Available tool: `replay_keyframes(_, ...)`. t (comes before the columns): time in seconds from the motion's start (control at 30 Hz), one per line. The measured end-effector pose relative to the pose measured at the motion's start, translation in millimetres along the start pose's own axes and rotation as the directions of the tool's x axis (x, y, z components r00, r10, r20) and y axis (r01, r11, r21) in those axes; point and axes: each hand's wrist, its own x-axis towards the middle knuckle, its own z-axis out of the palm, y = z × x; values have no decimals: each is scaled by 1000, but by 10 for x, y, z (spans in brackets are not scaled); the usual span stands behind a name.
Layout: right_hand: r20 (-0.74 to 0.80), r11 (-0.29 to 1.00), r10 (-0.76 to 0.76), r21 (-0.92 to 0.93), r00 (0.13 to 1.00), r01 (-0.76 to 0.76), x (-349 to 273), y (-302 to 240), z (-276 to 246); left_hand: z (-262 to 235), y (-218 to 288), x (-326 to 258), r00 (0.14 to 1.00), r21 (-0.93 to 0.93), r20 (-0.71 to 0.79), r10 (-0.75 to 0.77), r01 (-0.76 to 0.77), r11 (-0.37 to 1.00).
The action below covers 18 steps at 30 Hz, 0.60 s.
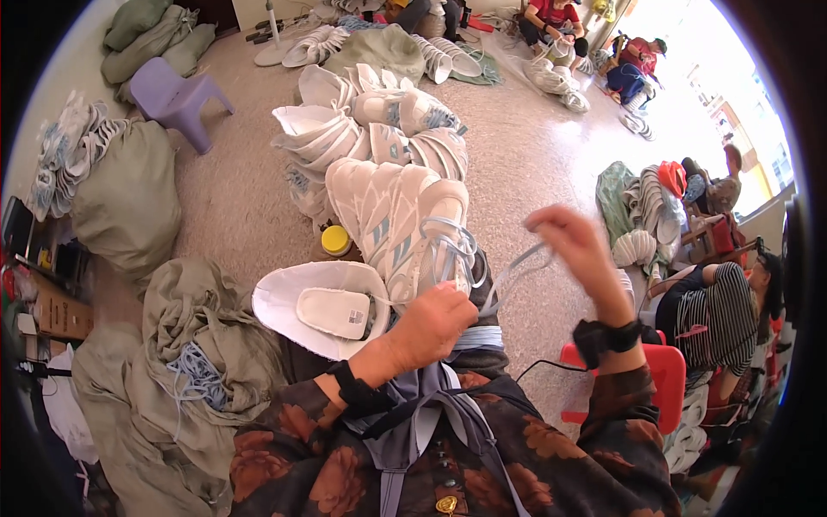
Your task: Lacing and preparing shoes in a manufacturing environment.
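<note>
A white and grey shoe upper (444,207) with blue trim lies over my lap at the front of a nested row of similar uppers (362,194). Light blue lace is threaded loosely across its opening. My left hand (435,320) is closed on the near edge of this upper, by the eyelets; its fingertips are partly hidden. Raised to the right, my right hand (575,246) is slightly blurred and pinches a pale blue shoelace (515,265) that runs back to the upper. A white upper (280,293) lies sole-side up left of my left hand.
More stacked uppers (319,138) spread on the floor ahead. A yellow-lidded jar (336,240) stands beside them. Sacking with a blue lace bundle (198,376) lies at left, near a purple chair (170,96). A red stool (668,379) and a person in stripes (719,314) are at right.
</note>
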Motion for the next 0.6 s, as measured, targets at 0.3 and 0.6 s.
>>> replay_keyframes(0.3, 198, 714, -479, -478, 855, 511, 460, 240, 780, -33, -25, 5, 995, 210, 101, -8, -13, 978)
replay_keyframes(0.6, 275, 640, -684, -218, 676, 737, 1008, -576, 1207, -1, -155, 36, 994, 195, 62, -87, 74, 978)
